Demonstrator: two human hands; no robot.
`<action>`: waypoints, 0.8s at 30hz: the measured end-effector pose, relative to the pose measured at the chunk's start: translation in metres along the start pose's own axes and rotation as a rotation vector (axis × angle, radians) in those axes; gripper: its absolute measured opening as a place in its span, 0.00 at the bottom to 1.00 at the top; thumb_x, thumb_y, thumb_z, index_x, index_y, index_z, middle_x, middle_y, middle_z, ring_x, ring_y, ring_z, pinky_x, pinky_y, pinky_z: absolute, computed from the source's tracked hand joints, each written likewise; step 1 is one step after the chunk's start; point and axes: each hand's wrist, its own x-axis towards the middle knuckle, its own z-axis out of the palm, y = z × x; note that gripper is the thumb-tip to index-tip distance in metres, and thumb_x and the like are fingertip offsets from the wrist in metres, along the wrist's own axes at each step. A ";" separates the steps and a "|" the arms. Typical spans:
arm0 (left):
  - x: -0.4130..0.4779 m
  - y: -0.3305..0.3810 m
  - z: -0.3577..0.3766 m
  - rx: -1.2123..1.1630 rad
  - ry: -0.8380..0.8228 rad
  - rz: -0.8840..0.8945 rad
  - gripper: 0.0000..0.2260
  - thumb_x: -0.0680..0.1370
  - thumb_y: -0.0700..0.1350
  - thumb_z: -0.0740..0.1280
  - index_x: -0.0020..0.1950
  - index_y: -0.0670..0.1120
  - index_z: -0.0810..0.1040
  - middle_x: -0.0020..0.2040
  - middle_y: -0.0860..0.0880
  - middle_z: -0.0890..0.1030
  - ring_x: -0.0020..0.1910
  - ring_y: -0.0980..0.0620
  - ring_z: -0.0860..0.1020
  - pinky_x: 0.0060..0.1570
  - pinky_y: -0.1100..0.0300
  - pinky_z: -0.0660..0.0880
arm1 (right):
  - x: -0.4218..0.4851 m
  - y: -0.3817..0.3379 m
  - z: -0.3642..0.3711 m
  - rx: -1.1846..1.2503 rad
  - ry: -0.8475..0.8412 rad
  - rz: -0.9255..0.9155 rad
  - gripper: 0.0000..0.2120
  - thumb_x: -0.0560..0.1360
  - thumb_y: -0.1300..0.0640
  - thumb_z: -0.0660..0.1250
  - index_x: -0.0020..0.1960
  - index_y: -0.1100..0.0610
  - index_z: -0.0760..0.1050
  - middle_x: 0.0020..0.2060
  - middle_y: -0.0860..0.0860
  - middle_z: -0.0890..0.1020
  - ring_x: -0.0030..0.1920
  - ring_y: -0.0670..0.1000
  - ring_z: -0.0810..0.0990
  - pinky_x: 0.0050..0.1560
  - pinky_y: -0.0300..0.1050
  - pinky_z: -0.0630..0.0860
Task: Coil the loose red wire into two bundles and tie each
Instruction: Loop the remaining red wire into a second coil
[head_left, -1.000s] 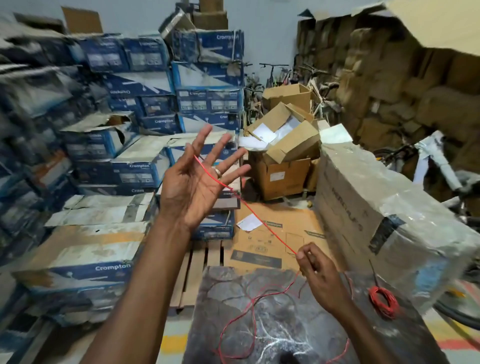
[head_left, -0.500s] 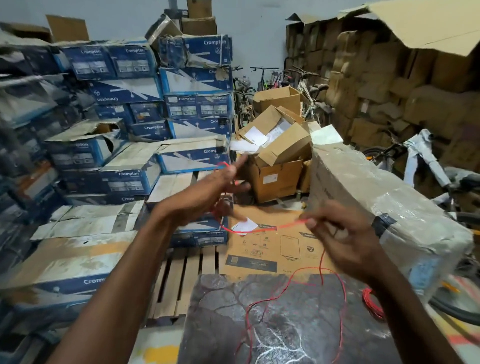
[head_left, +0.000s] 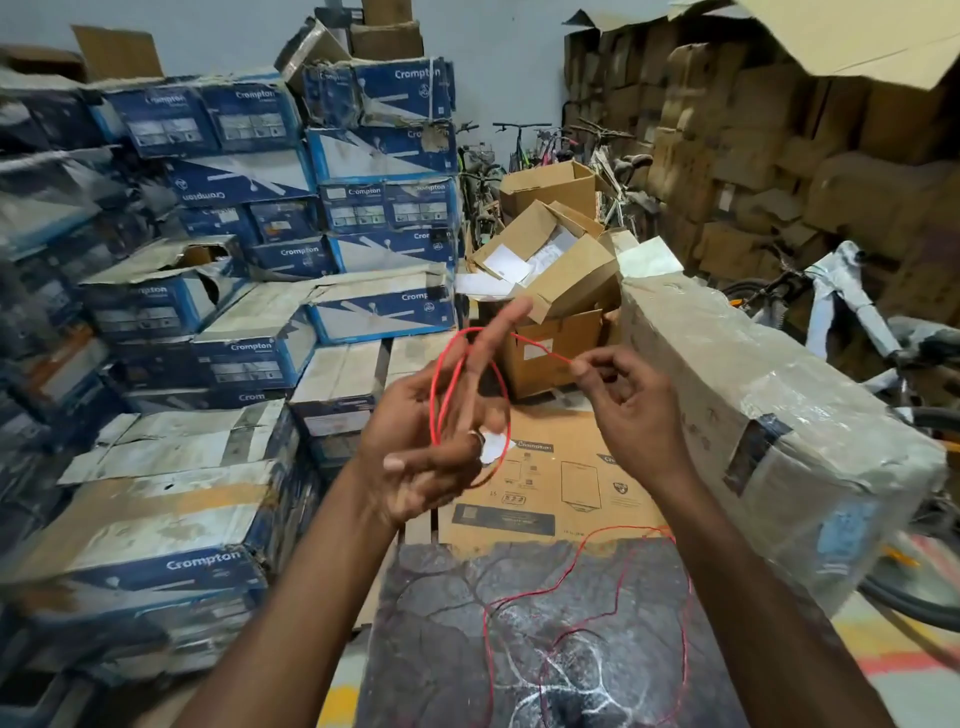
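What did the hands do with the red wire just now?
The right hand rose from the slab and swung the wire round the left hand, whose fingers now carry loops. The right hand still pinches the wire, and the rest still lies on the slab.

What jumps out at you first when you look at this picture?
The bright red wire looped round the left hand in the middle, with the right hand pinching its strand beside it. More of it trails loose over the dark slab below, and blue Crompton boxes pile up on the left.
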 end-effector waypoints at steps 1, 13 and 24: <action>0.000 0.003 -0.003 -0.038 0.013 0.043 0.24 0.86 0.58 0.40 0.82 0.59 0.52 0.55 0.32 0.83 0.18 0.54 0.75 0.19 0.58 0.77 | -0.006 0.008 0.002 -0.025 -0.004 0.030 0.04 0.81 0.51 0.69 0.49 0.50 0.82 0.42 0.44 0.84 0.45 0.48 0.83 0.43 0.50 0.79; 0.011 0.036 -0.017 0.160 0.510 0.342 0.23 0.85 0.60 0.45 0.79 0.59 0.62 0.77 0.34 0.67 0.69 0.30 0.74 0.43 0.38 0.83 | -0.103 0.058 0.004 -0.260 -0.406 0.191 0.15 0.83 0.39 0.59 0.46 0.42 0.80 0.30 0.43 0.78 0.29 0.43 0.74 0.34 0.44 0.68; 0.024 0.045 -0.034 1.089 0.955 0.356 0.21 0.82 0.66 0.44 0.76 0.76 0.50 0.83 0.48 0.56 0.68 0.46 0.77 0.69 0.31 0.65 | -0.106 -0.023 -0.041 -0.502 -0.651 -0.155 0.22 0.82 0.33 0.52 0.46 0.48 0.74 0.25 0.49 0.71 0.29 0.48 0.73 0.33 0.46 0.68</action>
